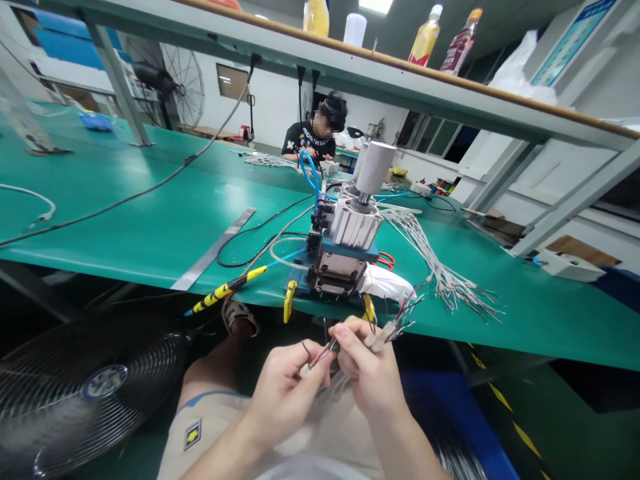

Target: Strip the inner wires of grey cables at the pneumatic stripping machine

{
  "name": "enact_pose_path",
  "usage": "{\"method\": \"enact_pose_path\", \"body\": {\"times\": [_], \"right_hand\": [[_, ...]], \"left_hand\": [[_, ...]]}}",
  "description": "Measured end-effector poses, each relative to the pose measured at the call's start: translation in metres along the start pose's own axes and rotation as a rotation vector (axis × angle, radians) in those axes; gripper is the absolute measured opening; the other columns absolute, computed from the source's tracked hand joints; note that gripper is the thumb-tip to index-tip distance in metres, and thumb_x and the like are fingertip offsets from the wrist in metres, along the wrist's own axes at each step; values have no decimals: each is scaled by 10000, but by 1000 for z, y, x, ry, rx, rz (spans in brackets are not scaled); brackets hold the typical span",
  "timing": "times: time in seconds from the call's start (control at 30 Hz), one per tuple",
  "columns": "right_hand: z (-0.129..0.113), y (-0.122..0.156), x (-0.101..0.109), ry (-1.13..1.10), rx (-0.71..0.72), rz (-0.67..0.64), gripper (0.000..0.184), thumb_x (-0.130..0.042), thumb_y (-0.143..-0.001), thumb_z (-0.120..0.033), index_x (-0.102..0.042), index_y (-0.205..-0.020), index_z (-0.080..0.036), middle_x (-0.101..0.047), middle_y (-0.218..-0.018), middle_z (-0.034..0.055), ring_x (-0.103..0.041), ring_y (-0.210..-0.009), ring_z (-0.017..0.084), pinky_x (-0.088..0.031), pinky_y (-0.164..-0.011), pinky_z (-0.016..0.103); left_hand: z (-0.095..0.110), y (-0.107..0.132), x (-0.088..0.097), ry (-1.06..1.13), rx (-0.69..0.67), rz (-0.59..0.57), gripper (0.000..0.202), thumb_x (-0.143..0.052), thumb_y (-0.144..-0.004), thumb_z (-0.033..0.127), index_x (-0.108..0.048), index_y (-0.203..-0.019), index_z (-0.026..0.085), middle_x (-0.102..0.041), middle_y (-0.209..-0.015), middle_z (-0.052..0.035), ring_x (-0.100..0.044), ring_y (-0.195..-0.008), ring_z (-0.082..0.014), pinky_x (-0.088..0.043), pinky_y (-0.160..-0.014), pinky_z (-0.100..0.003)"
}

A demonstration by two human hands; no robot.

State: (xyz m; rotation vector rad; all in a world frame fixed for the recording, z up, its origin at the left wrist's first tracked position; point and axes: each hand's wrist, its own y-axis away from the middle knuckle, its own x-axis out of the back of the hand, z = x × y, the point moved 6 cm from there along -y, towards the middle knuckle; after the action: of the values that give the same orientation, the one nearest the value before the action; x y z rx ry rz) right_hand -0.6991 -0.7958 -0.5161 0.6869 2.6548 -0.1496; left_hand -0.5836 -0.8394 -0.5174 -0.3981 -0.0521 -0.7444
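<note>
My left hand (286, 387) and my right hand (367, 371) are close together below the bench's front edge, both closed in a pinch on a thin wire harness (325, 352) with red and dark strands. The right hand also grips a small white connector with wire ends (384, 333) sticking out to the right. Just above them on the green bench (150, 220) stands a small pneumatic press (345, 240) with a white cylinder on top and blue air tubes.
A bundle of cut white wires (440, 270) lies right of the press. A metal ruler (215, 250) and black cables lie to its left. A floor fan (85, 390) stands at lower left. Another person (315, 133) sits at the far bench. Bottles (425, 37) stand on the overhead shelf.
</note>
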Motion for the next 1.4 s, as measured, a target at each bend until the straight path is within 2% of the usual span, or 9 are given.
{"method": "enact_pose_path", "body": {"times": [0.27,0.4,0.53,0.63,0.77,0.9,1.03,1.27,1.4], "right_hand": [[3,-3,-2,-76,-101,-14,357,-868,-654,-428,-664,-643,-135,-294,-395,-119,-155,-351,6,-100,-357,176],[-2,-3,-1,-23,-3,-27,346,-834,-718,-405,-633,-606,-147,-364,-414,-90,-226,-358,21,-147,-353,173],[-3,0,-2,-10,25,-82,324,-798,-765,-382,-620,-609,-161,-443,-460,-65,-294,-363,43,-224,-351,187],[-5,2,4,23,69,-41,308,-777,-791,-401,-652,-661,-151,-359,-413,-97,-226,-360,30,-200,-374,190],[-8,3,8,39,101,10,316,-778,-795,-410,-655,-681,-142,-347,-425,-101,-203,-378,21,-154,-390,188],[-7,4,2,5,60,-34,292,-777,-794,-389,-662,-676,-147,-378,-416,-95,-236,-365,28,-228,-374,177],[-8,6,-4,-2,28,-107,264,-771,-793,-370,-674,-679,-152,-488,-496,-53,-307,-353,44,-289,-339,191],[-6,1,5,118,60,-36,260,-769,-805,-362,-688,-687,-145,-400,-471,-72,-242,-397,35,-147,-394,212],[-5,-4,6,161,71,-27,289,-771,-800,-390,-680,-672,-147,-366,-438,-82,-223,-393,38,-139,-397,216]], "left_hand": [[-3,2,-2,38,-21,77,396,-506,-969,328,-616,-634,149,-603,-578,-22,-513,-538,-110,-402,-556,-223],[-8,-2,-9,137,71,93,425,-562,-935,384,-596,-585,145,-555,-517,-9,-462,-492,-100,-348,-486,-218],[-8,-6,-13,224,60,57,452,-544,-952,372,-607,-570,139,-564,-537,-15,-503,-534,-108,-384,-531,-221],[-13,-2,-7,282,37,167,402,-529,-970,340,-683,-653,148,-548,-544,-8,-522,-578,-116,-406,-571,-221],[-24,9,-4,386,69,289,340,-571,-949,357,-734,-732,152,-532,-514,-1,-399,-485,-86,-320,-476,-216],[-22,9,-9,456,87,170,312,-601,-926,397,-755,-816,149,-618,-572,-23,-279,-421,-47,-241,-419,-208],[-12,1,-13,401,103,26,381,-628,-898,432,-705,-673,133,-677,-575,-66,-362,-424,-62,-276,-420,-202],[-8,0,-9,220,77,98,461,-552,-944,368,-698,-561,156,-651,-522,-62,-536,-471,-120,-395,-485,-236],[-10,-1,-8,146,85,92,504,-531,-952,349,-677,-507,163,-622,-493,-49,-568,-508,-130,-444,-566,-246]]}}
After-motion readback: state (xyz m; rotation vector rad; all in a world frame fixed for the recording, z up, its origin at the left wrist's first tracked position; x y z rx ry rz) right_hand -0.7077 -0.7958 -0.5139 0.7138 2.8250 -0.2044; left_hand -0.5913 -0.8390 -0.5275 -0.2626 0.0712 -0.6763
